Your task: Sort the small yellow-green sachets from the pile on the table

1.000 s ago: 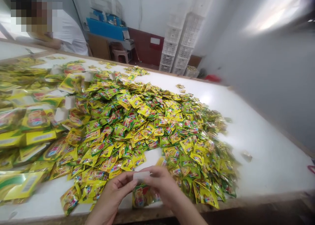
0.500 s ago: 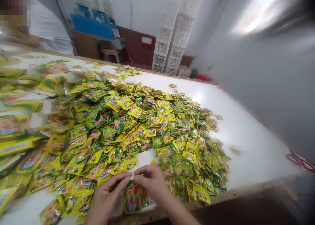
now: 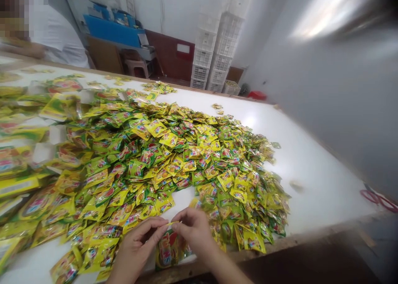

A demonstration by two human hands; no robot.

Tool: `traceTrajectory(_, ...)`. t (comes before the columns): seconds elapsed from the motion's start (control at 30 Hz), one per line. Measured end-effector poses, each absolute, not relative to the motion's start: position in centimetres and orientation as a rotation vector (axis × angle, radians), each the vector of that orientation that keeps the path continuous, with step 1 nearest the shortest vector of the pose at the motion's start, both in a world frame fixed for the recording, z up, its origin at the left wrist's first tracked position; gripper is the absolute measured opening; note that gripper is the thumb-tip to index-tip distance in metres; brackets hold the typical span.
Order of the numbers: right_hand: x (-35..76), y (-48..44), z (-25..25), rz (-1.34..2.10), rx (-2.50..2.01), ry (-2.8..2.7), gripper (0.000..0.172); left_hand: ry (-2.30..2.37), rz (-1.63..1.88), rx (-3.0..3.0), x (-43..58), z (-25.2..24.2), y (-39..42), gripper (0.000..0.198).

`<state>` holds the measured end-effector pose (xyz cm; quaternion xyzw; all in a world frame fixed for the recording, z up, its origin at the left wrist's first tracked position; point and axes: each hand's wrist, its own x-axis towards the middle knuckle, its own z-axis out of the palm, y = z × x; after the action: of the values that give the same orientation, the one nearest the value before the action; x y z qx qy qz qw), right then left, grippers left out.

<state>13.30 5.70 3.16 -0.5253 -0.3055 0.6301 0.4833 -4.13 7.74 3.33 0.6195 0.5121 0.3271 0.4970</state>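
Note:
My left hand [image 3: 137, 246] and my right hand [image 3: 194, 230] meet at the near edge of the white table [image 3: 314, 180]. Both pinch the top edge of a small green and yellow packet [image 3: 168, 248] that hangs between them. A big heap of the same small sachets [image 3: 174, 151] spreads over the table just beyond my hands. Larger flat yellow-green cartons [image 3: 21, 168] lie piled at the left.
Another person in a white shirt [image 3: 56, 35] stands at the table's far left. White crates [image 3: 214, 47] are stacked by the back wall, beside a blue-topped desk [image 3: 113, 29]. Red scissors handles [image 3: 377, 199] lie at the right edge. A grey wall runs along the right.
The view has swung slightly left and down. My fingers have shifted along the top of the packet, with the white piece seen earlier no longer showing.

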Motion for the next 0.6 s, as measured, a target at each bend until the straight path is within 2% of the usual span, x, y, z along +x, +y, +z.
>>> traceTrajectory(0.2,13.6,5.4,3.3,1.45,-1.292,-0.899,0.032,1.216,0.747,1.51,-4.5,3.6,8.0,0.016)
traceTrajectory(0.4,14.4,3.0,3.6,1.114,-1.234,-1.257,0.005,1.101,0.761,1.529,-3.9,2.7,6.6,0.013)
traceTrajectory(0.5,17.4,3.5,4.2,1.017,-1.292,-1.479,0.015,1.115,0.722,1.496,-3.5,3.3,6.1,0.018)
traceTrajectory(0.6,21.2,5.2,4.9,0.669,-1.611,-1.633,0.031,1.312,0.803,1.322,-5.9,5.0,5.5,0.034)
